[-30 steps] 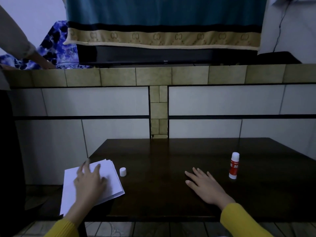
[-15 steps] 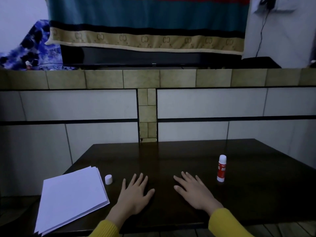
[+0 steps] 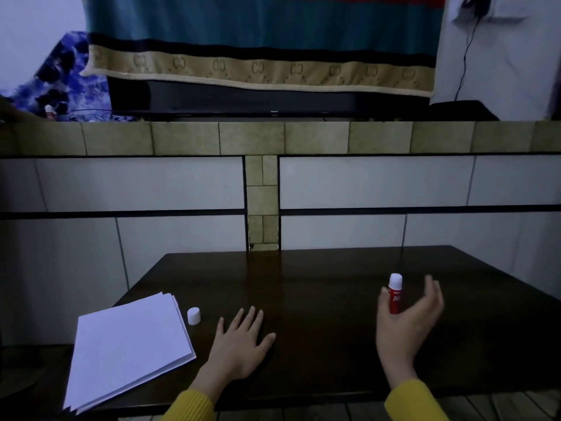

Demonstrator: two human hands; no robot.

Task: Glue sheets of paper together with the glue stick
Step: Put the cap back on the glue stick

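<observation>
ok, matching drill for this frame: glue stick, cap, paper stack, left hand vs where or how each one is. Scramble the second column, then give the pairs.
Column 1:
1. glue stick
2. white cap
3. paper stack
4. left hand

Column 2:
A. flat, palm down on the table
B. lying over the table's near left corner
C. upright, with the open right hand curled around it
D. standing alone just right of the sheets

Pairs: 1-C, 2-D, 3-B, 4-A
</observation>
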